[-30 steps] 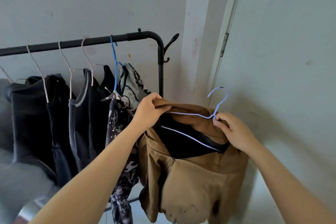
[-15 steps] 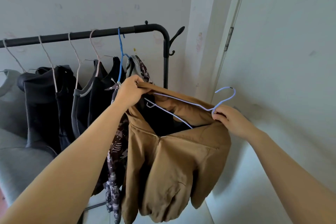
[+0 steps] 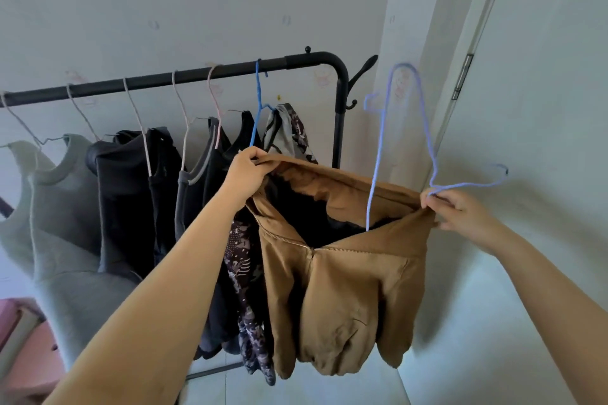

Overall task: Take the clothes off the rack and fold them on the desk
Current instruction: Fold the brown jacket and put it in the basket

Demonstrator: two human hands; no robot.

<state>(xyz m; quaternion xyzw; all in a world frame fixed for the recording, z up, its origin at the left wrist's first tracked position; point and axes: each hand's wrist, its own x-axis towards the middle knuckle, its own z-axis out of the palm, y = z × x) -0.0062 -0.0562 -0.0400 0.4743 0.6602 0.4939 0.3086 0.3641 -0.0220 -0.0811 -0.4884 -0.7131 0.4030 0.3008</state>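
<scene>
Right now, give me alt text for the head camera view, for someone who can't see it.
A brown jacket is held up: the left hand grips one shoulder, the right hand pinches a lilac hanger tilted half out of its neck. Behind, dark clothes hang on a black rack.

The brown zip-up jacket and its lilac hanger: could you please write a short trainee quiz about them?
1. True or false: the lilac wire hanger hangs on the black metal rack.
2. What does the left hand grip? A the brown zip-up jacket; B the rack; C the hanger.
3. Fill in: the right hand pinches the ____.
Key: 1 false; 2 A; 3 hanger.
</scene>
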